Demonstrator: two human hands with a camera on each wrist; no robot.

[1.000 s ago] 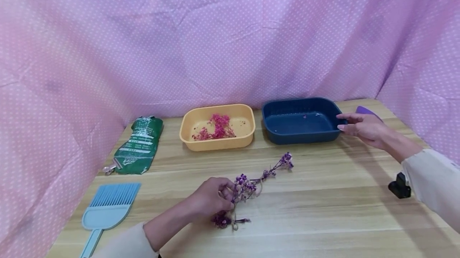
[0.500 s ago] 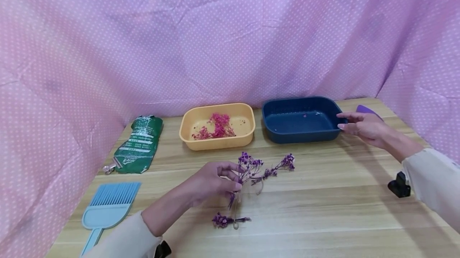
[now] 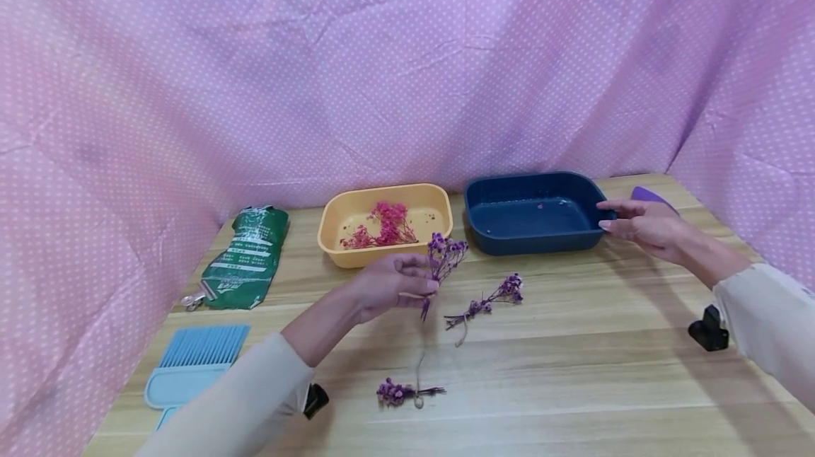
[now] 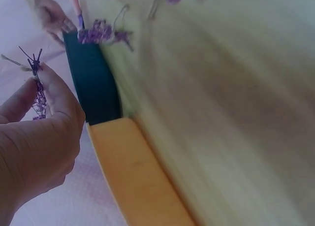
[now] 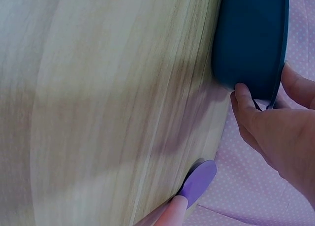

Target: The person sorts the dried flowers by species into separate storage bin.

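Observation:
My left hand pinches a small bunch of dried purple flowers between thumb and fingers, blooms upward, above the table just in front of the yellow tray. In the left wrist view its dark stems stick out past the fingertips. My right hand grips the right end of the dark blue tray, thumb at the rim and fingers against the outer wall. A second purple bunch tied with twine lies right of my left hand. Another tied bunch lies nearer the front.
Pink dried flowers lie in the yellow tray. A green bag and a light blue brush are at the left. Behind my right hand lies a purple rounded blade. A dotted pink cloth hangs behind the table.
My left hand has lifted the purple bunch from among the others and moved it away from me towards the trays. My right hand stays at the blue tray.

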